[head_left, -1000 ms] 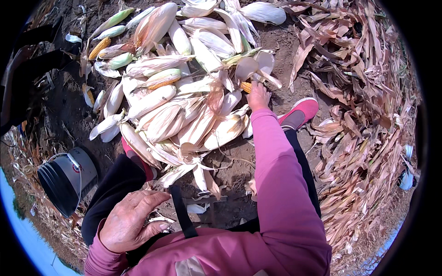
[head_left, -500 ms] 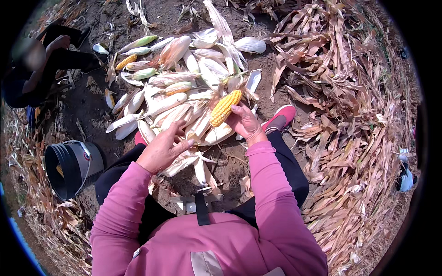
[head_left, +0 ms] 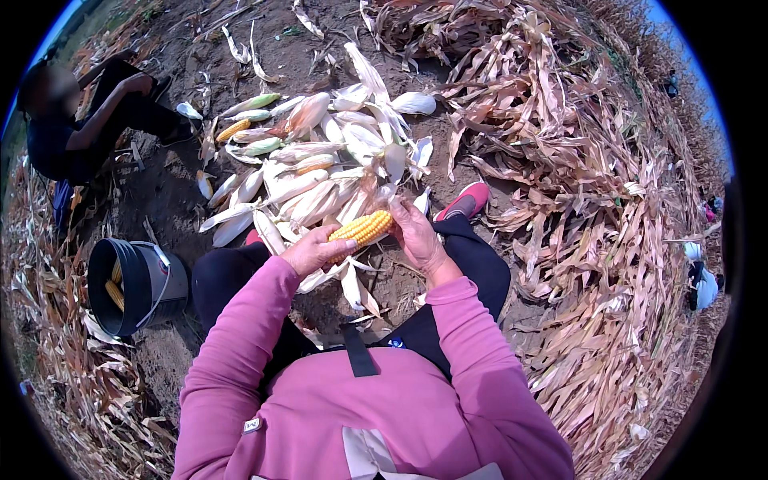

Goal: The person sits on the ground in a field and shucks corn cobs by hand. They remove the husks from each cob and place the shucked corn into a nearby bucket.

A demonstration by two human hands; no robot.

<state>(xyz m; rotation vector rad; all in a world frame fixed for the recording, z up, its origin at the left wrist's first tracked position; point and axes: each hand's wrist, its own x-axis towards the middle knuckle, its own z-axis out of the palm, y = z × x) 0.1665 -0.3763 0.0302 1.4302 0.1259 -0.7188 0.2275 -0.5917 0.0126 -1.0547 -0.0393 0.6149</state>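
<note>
There is one cob held, one bucket.

- The left hand grips the left end of a bare yellow corn cob.
- The right hand holds the cob's other end.
- Just beyond lies a pile of ears in pale husks, spread on brown soil.
- At left, a bucket with a white-gripped handle contains yellow cobs.
- Dry leaves blanket the right side.
- Another person sits at upper left.
</note>
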